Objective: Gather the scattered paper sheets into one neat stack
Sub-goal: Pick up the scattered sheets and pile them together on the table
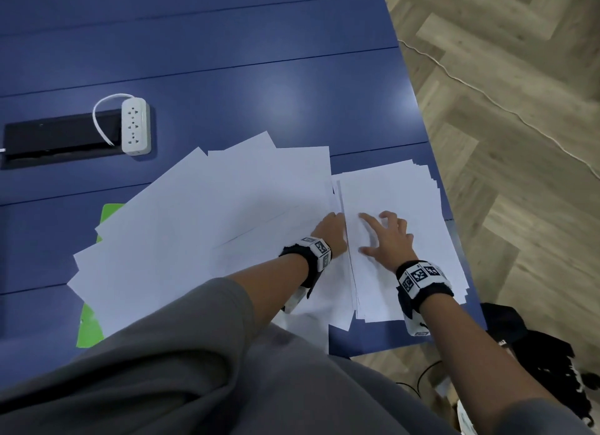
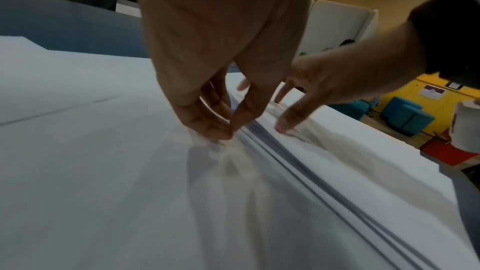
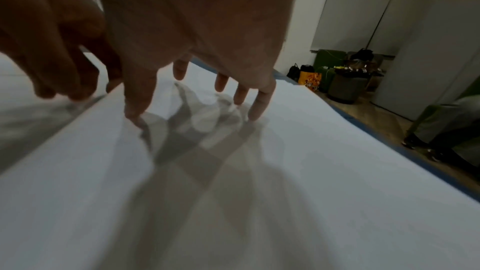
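Note:
Loose white paper sheets point(image 1: 211, 214) lie fanned across the blue table point(image 1: 227, 77), left of a thicker paper stack point(image 1: 399, 191) near the table's right edge. My left hand point(image 1: 331, 232) is at the stack's left edge. In the left wrist view its thumb and fingertips point(image 2: 207, 128) meet in a pinch on a sheet beside the layered stack edge point(image 2: 298, 163). My right hand point(image 1: 386, 236) lies spread on top of the stack, and its straight fingers point(image 3: 257, 108) press the top sheet.
A white power strip point(image 1: 135, 126) and a black cable hatch point(image 1: 58, 139) sit at the back left. A green folder point(image 1: 108, 214) shows under the loose sheets. The stack overhangs the table's right edge point(image 1: 431, 149). A black bag point(image 1: 535, 347) lies on the wooden floor.

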`<state>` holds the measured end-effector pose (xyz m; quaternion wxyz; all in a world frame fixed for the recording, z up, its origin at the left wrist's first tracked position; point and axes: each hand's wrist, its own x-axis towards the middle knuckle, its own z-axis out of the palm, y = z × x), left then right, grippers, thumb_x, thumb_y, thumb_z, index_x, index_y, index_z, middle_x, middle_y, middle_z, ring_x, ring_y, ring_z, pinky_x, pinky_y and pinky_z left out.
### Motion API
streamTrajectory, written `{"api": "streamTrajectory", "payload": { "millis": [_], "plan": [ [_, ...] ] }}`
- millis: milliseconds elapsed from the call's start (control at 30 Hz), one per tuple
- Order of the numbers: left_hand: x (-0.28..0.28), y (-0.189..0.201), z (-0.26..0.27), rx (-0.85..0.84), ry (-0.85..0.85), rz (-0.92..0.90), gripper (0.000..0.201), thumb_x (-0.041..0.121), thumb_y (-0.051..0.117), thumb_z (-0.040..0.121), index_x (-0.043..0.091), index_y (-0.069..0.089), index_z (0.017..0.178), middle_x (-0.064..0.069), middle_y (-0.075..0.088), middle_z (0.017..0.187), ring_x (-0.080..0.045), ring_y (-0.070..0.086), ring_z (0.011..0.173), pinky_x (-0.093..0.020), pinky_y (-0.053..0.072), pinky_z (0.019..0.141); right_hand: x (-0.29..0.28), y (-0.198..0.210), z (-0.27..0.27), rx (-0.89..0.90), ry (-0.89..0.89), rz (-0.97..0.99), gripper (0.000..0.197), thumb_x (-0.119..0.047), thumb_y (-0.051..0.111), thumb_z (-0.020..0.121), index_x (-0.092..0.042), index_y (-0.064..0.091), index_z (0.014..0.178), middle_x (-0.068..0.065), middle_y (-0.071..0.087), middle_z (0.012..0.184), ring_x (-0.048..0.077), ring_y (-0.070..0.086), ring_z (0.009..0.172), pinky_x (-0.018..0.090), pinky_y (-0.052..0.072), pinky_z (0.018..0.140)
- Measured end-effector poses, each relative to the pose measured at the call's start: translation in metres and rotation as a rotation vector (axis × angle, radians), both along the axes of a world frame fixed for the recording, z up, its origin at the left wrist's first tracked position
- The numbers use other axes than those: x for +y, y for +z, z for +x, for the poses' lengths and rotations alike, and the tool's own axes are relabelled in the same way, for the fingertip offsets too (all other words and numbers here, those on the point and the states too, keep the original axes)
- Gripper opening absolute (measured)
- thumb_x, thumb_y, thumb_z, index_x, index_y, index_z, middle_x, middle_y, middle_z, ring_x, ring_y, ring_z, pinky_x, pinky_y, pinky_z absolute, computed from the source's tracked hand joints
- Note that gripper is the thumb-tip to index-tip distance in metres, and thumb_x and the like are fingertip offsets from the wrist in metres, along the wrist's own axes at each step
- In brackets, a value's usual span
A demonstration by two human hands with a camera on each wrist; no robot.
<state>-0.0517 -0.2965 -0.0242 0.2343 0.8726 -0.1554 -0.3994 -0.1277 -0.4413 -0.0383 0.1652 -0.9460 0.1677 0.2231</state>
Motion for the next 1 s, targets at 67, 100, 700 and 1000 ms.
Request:
{"api": "streamTrajectory", "payload": {
  "millis": [67,100,700,1000],
  "plan": [
    [0.015,0.0,0.012,-0.053,0.007,0.036,0.043,0.0,0.052,0.079,0.007,0.046,0.121,-0.012,0.043,0.125,-0.03,0.044,0.114,-0.042,0.047,0.086,0.004,-0.003,0.0,0.025,0.008,-0.055,0.075,-0.043,0.073,0.077,-0.044,0.032,0.14,0.003,0.025,0.14,0.029,0.024,0.127,0.047,0.035,0.094],
    [0.023,-0.002,0.018,-0.089,0.024,0.073,0.046,-0.001,0.053,0.077,0.009,0.045,0.121,-0.01,0.041,0.126,-0.03,0.04,0.115,-0.043,0.047,0.086,0.005,-0.004,0.0,0.029,0.005,-0.067,0.075,-0.042,0.073,0.077,-0.044,0.033,0.14,0.003,0.025,0.14,0.03,0.024,0.126,0.047,0.035,0.093],
    [0.099,-0.021,0.077,-0.219,-0.109,0.536,0.099,0.022,0.06,0.081,0.015,-0.01,0.15,-0.012,-0.024,0.155,-0.047,-0.011,0.142,-0.065,0.026,0.105,0.026,-0.008,0.007,0.088,-0.032,-0.15,0.076,-0.021,0.067,0.07,-0.036,0.028,0.134,0.006,0.022,0.137,0.037,0.022,0.126,0.047,0.038,0.087],
    [0.115,-0.02,0.078,-0.267,-0.208,0.515,0.106,0.019,0.065,0.077,0.018,-0.012,0.15,-0.012,-0.024,0.156,-0.045,-0.009,0.143,-0.058,0.032,0.103,0.033,-0.007,0.01,0.104,-0.046,-0.195,0.073,-0.022,0.065,0.069,-0.034,0.027,0.13,0.006,0.023,0.133,0.037,0.024,0.121,0.047,0.04,0.083]
  ]
}}
